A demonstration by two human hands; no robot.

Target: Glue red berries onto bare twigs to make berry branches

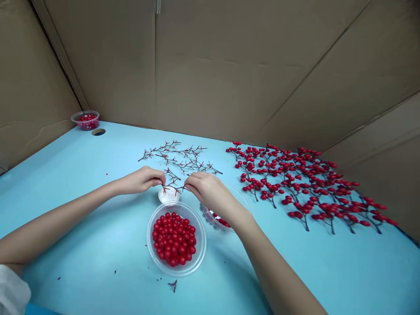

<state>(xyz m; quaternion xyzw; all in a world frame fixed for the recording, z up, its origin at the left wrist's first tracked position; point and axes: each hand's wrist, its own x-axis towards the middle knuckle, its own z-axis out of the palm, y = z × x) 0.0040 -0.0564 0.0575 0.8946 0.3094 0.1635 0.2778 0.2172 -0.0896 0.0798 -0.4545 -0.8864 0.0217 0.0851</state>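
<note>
A bare brown artificial twig stretches between my two hands, above a small white cup. My left hand pinches its left end, fingers closed. On the other side my right hand is closed on the twig's right end. Just below stands a clear round tub filled with red berries. A second clear tub, with some red pieces in it, is partly hidden under my right hand and wrist.
Several bare twigs lie behind my hands. Many twigs with red berries cover the right side of the blue table. A clear tub of red pieces sits at the far left corner beside a round hole. Cardboard walls enclose the table.
</note>
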